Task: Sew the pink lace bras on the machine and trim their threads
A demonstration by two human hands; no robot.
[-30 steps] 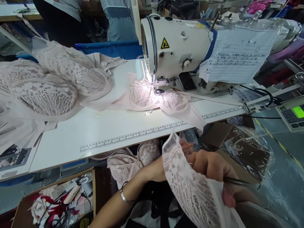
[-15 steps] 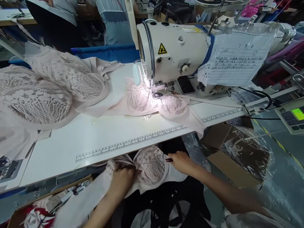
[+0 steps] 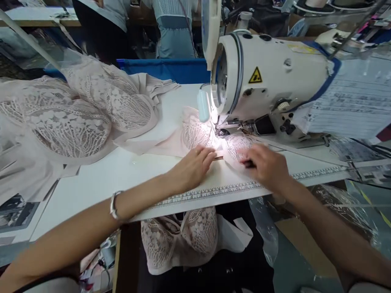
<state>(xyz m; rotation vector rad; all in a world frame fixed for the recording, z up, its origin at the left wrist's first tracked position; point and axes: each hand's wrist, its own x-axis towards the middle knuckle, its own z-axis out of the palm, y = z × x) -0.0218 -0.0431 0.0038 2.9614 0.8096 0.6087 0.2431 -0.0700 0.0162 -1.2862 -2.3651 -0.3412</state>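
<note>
A pale pink lace bra [image 3: 195, 132] lies at the needle of the sewing machine [image 3: 271, 69], under a bright lamp. My left hand [image 3: 194, 167] rests on the table with fingers stretched out at the bra's lower edge, left of the centre. Over the right cup, my right hand [image 3: 267, 165] is blurred, its fingers curled. Something small and dark shows at those fingertips; its kind is unclear. A second lace bra [image 3: 198, 236] lies on my lap below the table edge, with neither hand on it.
A pile of similar lace bras [image 3: 73, 126] covers the table's left side. A printed ruler [image 3: 210, 193] runs along the front edge. A phone [image 3: 265, 125] and a paper sheet [image 3: 348, 97] are by the machine. People stand behind a blue cloth barrier [image 3: 165, 70].
Both hands have let go of the bra on my lap and risen to the one at the needle. The view has shifted, so the machine appears closer and further right.
</note>
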